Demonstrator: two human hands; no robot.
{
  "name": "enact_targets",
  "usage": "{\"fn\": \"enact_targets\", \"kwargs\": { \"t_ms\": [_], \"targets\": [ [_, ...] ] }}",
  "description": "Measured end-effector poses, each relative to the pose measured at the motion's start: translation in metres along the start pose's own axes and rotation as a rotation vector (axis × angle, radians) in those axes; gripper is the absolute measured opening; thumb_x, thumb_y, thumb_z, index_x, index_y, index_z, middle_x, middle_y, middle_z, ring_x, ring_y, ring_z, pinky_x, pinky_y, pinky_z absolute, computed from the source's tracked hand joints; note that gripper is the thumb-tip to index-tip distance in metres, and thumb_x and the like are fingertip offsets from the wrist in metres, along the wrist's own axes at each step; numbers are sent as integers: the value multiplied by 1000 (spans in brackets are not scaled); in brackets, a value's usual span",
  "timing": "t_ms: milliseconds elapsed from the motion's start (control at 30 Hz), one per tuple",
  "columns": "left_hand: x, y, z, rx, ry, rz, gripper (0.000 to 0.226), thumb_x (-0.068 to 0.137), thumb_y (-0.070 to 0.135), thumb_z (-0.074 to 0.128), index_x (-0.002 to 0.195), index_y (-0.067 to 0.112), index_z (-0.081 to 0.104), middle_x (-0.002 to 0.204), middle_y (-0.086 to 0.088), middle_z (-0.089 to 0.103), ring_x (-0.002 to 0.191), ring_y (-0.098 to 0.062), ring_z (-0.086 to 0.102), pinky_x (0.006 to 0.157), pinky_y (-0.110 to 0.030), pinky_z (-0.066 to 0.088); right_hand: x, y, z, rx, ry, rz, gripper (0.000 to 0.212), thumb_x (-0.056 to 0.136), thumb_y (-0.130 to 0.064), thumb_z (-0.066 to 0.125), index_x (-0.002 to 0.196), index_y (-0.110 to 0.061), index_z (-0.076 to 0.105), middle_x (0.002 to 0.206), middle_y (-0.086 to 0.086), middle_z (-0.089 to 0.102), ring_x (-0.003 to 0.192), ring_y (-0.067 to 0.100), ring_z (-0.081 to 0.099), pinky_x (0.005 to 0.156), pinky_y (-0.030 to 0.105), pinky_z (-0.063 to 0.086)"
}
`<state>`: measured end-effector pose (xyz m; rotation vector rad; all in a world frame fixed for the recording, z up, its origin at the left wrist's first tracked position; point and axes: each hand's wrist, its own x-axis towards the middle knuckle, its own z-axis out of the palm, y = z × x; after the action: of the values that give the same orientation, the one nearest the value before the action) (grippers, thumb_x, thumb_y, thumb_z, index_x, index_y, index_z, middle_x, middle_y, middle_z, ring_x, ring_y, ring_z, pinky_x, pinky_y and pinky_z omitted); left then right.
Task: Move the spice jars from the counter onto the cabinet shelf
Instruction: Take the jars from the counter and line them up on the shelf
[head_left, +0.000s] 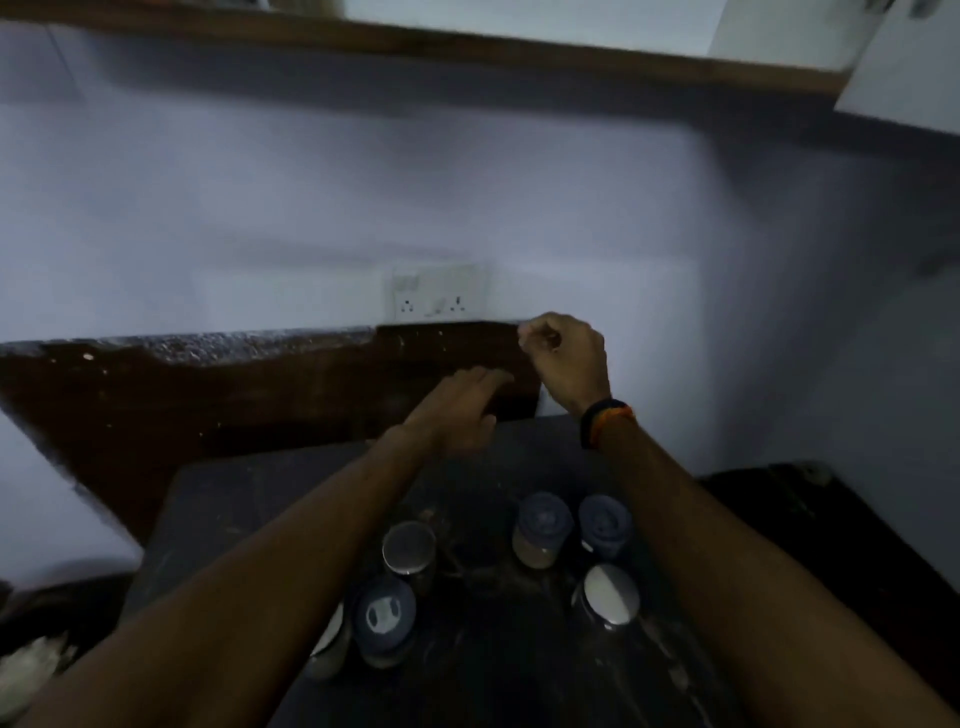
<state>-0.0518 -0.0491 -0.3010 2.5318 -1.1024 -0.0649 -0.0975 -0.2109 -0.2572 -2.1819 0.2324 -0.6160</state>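
both hands raised over the far edge of the table (249, 499), neither holding anything. left grip (457, 410) flat, fingers stretched forward and loosely spread, palm down. right grip (566, 358) curled into a loose fist, fingertips pinched toward the thumb; nothing visible inside it, though motion blur leaves a very small item impossible to rule out.

spice jars all below and behind both grips, toward the body, standing upright on the dark table with long axes vertical. two blue-lidded jars (543, 527) (605, 522) just beside each other under the right forearm; steel-lidded jar (610, 595) nearer the body on that side. under the left forearm another steel-lidded jar (409, 551), then a blue-lidded one (384, 618) closer in, with something pale partly hidden behind it. probably left jars nearer the left grip, right ones nearer the right.

cabinet shelf (467, 47) far above both grips, only its wooden edge in view; interior cut off by the frame. whole scene dim and smeared.
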Motion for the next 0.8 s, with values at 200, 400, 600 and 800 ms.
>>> {"fn": "enact_targets", "kwargs": {
  "t_ms": [200, 400, 600, 800],
  "targets": [
    [-32, 20, 110, -153, -237, -8, 56, 93, 17, 62, 146, 5, 46, 149, -18, 48, 139, -32, 43, 109, -28, 23, -72, 87, 3, -247, -181, 247, 19, 96, -17, 59, 88, -9, 74, 95, 11, 74, 90, 26, 67, 85, 34, 55],
    [-65, 52, 179, -312, -332, -28, 48, 93, 4, 60, 140, -1, 52, 145, -22, 52, 136, -35, 47, 116, -39, 34, -147, 144, 8, -396, -198, 382, 19, 89, -9, 59, 74, -8, 71, 77, 7, 68, 74, 21, 63, 65, 26, 49],
    [-79, 54, 204, -253, -520, -42, 54, 95, 11, 58, 147, 5, 43, 150, -15, 47, 139, -30, 44, 115, -36, 31, -190, 179, 6, -584, -244, 451, 11, 87, -22, 63, 80, -20, 70, 104, 8, 66, 101, 31, 58, 88, 41, 50],
    [-80, 44, 206, -255, -529, -47, 38, 95, 14, 58, 133, 9, 56, 137, -12, 57, 126, -28, 54, 101, -31, 39, -216, 204, 16, -679, -289, 541, 64, 79, -59, 73, 132, -26, 58, 141, 7, 47, 132, 33, 40, 105, 51, 40]
  ]
}}
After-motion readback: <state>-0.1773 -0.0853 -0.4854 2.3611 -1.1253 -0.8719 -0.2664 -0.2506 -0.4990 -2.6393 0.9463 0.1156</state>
